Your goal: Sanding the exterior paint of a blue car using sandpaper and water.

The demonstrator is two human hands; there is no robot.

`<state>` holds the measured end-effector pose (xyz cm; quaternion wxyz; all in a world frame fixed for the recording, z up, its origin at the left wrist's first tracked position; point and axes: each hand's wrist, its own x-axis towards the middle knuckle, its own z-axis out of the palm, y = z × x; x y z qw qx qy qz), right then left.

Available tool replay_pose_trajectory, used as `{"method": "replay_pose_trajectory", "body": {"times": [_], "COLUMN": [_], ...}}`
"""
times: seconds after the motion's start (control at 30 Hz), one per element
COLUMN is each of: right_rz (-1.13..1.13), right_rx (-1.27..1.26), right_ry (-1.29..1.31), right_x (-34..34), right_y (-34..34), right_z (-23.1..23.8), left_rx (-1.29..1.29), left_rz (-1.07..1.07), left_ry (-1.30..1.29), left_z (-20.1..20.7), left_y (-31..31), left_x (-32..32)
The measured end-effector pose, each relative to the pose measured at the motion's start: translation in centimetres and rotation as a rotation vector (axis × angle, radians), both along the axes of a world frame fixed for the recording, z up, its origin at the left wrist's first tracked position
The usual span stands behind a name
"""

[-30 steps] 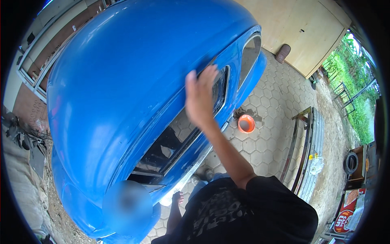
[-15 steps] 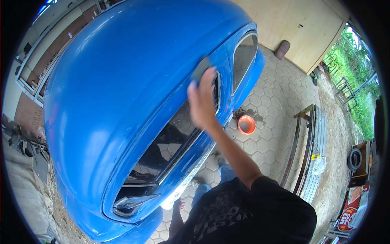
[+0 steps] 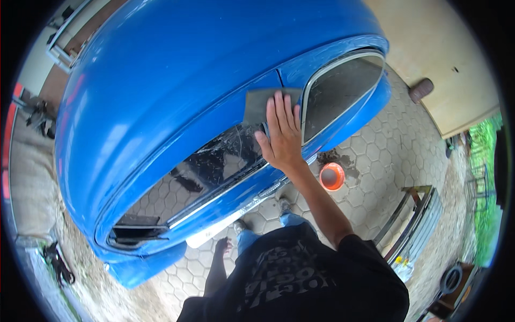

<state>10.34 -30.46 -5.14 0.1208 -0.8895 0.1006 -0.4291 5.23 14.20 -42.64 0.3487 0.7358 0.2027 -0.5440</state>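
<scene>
My right hand (image 3: 283,131) lies flat over a dark grey sheet of sandpaper (image 3: 256,105), pressing it on the blue car (image 3: 177,80). The hand's fingers are stretched out and the thumb stands apart. Under the sheet is the strip of bodywork between the long side window (image 3: 214,161) and the rounded rear one (image 3: 343,86). Part of the sheet is hidden by my fingers. Low beside my body, away from the car, hangs my left hand (image 3: 224,246), empty, its fingers loosely apart.
An orange bucket (image 3: 332,176) with greyish liquid stands on the hexagonal paving, beside a wet patch. To the right is a bench (image 3: 421,220) of metal and slats. A wooden panel (image 3: 434,48) rises at the far right, with a brown block (image 3: 421,90) at its foot.
My right hand has shifted on the car with the sandpaper and now lies flatter over the pillar between the windows. My view has turned, showing more of the rear window.
</scene>
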Motion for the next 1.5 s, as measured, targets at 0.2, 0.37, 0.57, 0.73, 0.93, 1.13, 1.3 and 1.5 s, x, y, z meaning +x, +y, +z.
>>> {"method": "replay_pose_trajectory", "body": {"times": [0.2,0.37,0.57,0.73,0.93,1.13,1.3,1.5], "right_rz": [0.084,0.135,0.147,-0.143,-0.127,-0.061,-0.114,-0.148], "right_rx": [-0.091,-0.023,0.123,-0.065,-0.111,-0.216,-0.228,-0.235], "right_ry": [0.209,-0.136,-0.525,-0.273,-0.216,-0.340,-0.211,-0.199], "right_x": [-6.5,-1.2,0.5,1.6,-0.4,2.1,0.6,1.2], "right_y": [-3.4,-1.4,-0.8,-0.4,-1.0,-2.8,-2.3,-2.3], "right_z": [-15.2,-6.5,-3.8,-7.5,-14.8,-7.9,-10.1,-6.2], "left_rx": [-0.104,0.001,0.012,-0.031,0.058,0.044,0.020,0.016], "left_rz": [0.187,0.115,0.189,0.215,0.206,0.202,0.268,0.226], "left_ry": [-0.100,0.092,0.002,-0.096,0.044,0.022,-0.024,0.076], "left_z": [1.5,1.6,2.8,2.6,2.4,1.7,0.5,-1.4], "left_y": [-7.2,-7.5,-7.1,-5.9,-3.8,0.2,2.1,2.1], "left_x": [-2.5,-4.9,-6.0,-6.4,-6.6,-5.6,-4.0,-3.0]}}
